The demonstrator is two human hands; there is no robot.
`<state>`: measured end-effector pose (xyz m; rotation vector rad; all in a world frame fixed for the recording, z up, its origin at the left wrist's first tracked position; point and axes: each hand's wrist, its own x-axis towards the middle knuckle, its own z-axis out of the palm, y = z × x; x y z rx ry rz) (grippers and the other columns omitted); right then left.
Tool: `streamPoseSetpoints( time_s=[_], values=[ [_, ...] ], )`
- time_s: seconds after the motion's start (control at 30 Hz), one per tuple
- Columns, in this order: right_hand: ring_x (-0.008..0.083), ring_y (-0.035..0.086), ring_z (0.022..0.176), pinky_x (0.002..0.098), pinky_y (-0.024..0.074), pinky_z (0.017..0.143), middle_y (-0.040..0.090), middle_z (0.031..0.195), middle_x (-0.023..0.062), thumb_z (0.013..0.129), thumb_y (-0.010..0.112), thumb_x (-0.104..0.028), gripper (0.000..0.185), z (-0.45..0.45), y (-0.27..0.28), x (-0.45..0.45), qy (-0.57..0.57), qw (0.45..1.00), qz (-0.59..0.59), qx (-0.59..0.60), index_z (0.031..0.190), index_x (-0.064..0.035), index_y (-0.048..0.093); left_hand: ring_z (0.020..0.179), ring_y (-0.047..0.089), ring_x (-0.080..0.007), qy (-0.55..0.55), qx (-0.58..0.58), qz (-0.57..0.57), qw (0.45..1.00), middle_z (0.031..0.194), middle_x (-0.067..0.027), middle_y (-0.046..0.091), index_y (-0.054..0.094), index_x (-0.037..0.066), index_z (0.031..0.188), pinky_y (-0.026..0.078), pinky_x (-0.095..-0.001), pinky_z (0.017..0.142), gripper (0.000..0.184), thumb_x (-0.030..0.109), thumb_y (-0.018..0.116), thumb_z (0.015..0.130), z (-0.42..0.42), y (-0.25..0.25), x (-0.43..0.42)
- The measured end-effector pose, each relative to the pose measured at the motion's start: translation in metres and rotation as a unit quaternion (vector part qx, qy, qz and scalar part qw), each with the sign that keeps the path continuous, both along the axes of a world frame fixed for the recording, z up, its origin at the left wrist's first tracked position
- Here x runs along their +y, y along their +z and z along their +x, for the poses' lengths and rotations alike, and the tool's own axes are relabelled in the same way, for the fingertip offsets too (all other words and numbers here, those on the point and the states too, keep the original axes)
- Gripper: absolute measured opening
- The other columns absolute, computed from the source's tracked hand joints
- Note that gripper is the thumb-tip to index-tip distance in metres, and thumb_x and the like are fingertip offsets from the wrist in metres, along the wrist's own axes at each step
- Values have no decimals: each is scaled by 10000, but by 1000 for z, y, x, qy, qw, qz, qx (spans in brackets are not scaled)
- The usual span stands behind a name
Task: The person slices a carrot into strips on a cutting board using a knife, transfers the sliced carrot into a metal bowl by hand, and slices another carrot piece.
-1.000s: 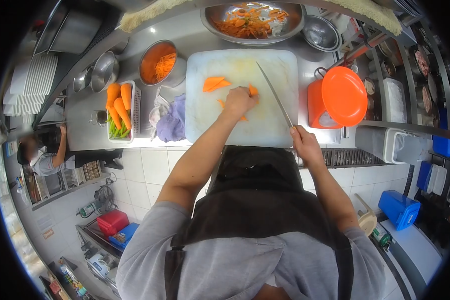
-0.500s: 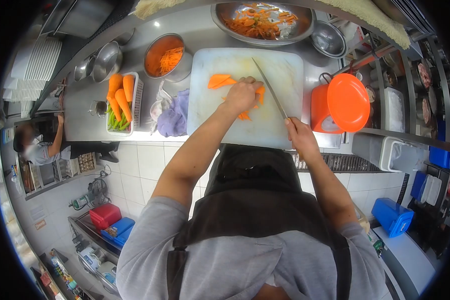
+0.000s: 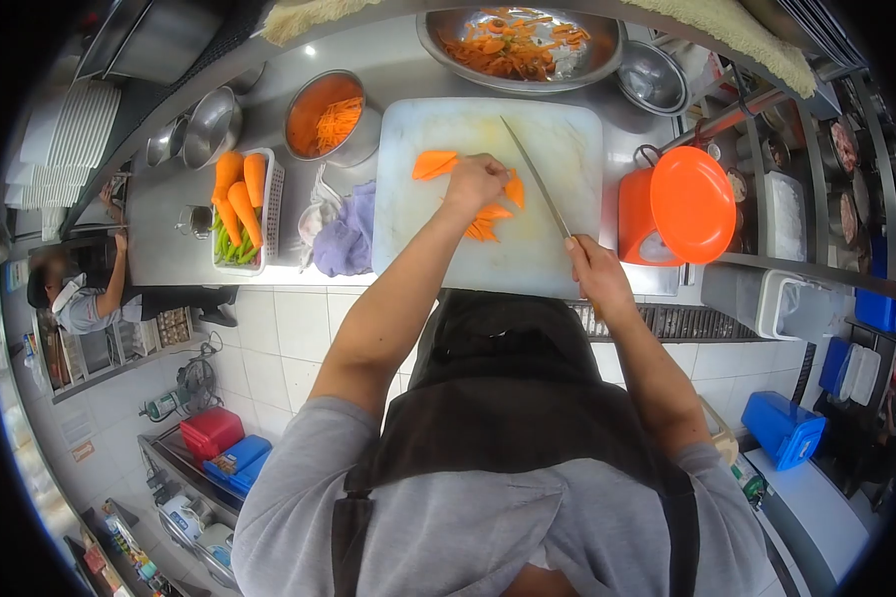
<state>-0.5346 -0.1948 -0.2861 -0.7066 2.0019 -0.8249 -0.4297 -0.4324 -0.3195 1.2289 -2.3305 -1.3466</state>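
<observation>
A long knife (image 3: 538, 179) lies slanted over the right part of the white cutting board (image 3: 418, 239), its tip pointing away from me. My right hand (image 3: 599, 269) is closed round its handle at the board's near right edge. My left hand (image 3: 478, 182) is over the middle of the board with its fingers bent together, beside a carrot piece (image 3: 515, 189); what its fingertips hold, if anything, is hidden. Carrot slices (image 3: 434, 164) lie behind and left of that hand. Thin carrot pieces (image 3: 483, 229) are spread just in front of it.
Left of the board are a purple cloth (image 3: 345, 239), a pot of carrot strips (image 3: 358, 149) and a basket (image 3: 272, 199) with carrots and green pods. A large bowl (image 3: 607, 65) stands behind, an orange container (image 3: 639, 224) right. Another person (image 3: 95, 298) is at far left.
The camera view has shifted. My left hand has moved slightly over the board and its fingers have drawn in, showing more of the thin carrot pieces. My right hand keeps the knife.
</observation>
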Motion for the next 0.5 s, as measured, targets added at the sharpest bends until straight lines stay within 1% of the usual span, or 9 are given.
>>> streamPoseSetpoints(
  time_s=[0.07, 0.1, 0.17, 0.2, 0.23, 0.27, 0.3, 0.37, 0.5],
  values=[
    [156, 523, 445, 318, 433, 465, 552, 624, 73, 1026, 491, -376, 398, 0, -2, -1, 11, 1000, 2, 7, 1127, -22, 643, 709, 707, -229, 60, 17, 150, 987, 808, -180, 723, 694, -21, 890, 563, -348, 702, 173, 140, 702, 828, 2, -7, 7],
    [156, 522, 446, 318, 432, 466, 552, 624, 75, 1025, 493, -372, 397, -1, -4, -3, 16, 1000, 0, 12, 1136, -21, 641, 709, 707, -229, 62, 17, 149, 987, 808, -180, 723, 694, -21, 890, 563, -348, 702, 173, 140, 702, 828, 3, -9, 8],
    [156, 522, 446, 318, 431, 466, 552, 625, 76, 1025, 495, -369, 397, -2, -4, -6, 21, 1000, -2, 18, 1144, -20, 639, 652, 695, -284, 28, -41, 67, 997, 756, -166, 713, 693, -15, 923, 571, -368, 703, 161, 115, 677, 829, 3, -13, 9],
    [219, 569, 488, 362, 465, 523, 578, 650, 125, 1024, 483, -380, 400, -1, 3, -9, 24, 1000, 12, 13, 1124, -25, 638, 652, 695, -284, 29, -41, 69, 996, 756, -166, 713, 693, -15, 923, 571, -368, 703, 161, 115, 677, 829, 3, -12, 11],
    [282, 615, 530, 407, 499, 580, 605, 674, 174, 1023, 472, -391, 404, 0, 7, -11, 26, 999, 26, 8, 1103, -31, 638, 714, 695, -309, -11, -101, -53, 993, 795, -169, 707, 681, -17, 949, 571, -384, 732, 175, 102, 669, 821, 3, -10, 13],
    [282, 615, 530, 407, 499, 580, 605, 674, 174, 1023, 472, -391, 404, 0, 7, -12, 29, 999, 26, 7, 1103, -31, 638, 777, 694, -334, -52, -159, -173, 971, 835, -171, 702, 669, -18, 976, 571, -400, 761, 195, 89, 661, 814, 4, -8, 14],
    [283, 613, 528, 408, 497, 578, 603, 672, 174, 1023, 470, -391, 404, 0, 7, -13, 31, 999, 28, 4, 1102, -31, 637, 777, 694, -334, -49, -160, -173, 971, 835, -171, 702, 669, -18, 976, 571, -400, 761, 195, 89, 661, 814, 9, -4, 16],
    [285, 610, 525, 409, 494, 575, 601, 670, 174, 1023, 469, -391, 404, 0, 9, -15, 33, 999, 30, 1, 1101, -31, 636, 992, 646, -364, -131, -46, -251, 958, 990, -186, 671, 660, -14, 1039, 534, -433, 869, 253, 64, 656, 798, 18, 4, 22],
    [281, 608, 521, 415, 497, 590, 614, 678, 175, 1024, 465, -386, 401, 1, 11, -17, 41, 998, 37, 5, 1100, -30, 633, 1068, 602, -347, -179, -79, -237, 952, 1068, -185, 630, 642, -3, 1093, 509, -427, 929, 333, 34, 660, 763, 14, -11, 25]
  ],
)
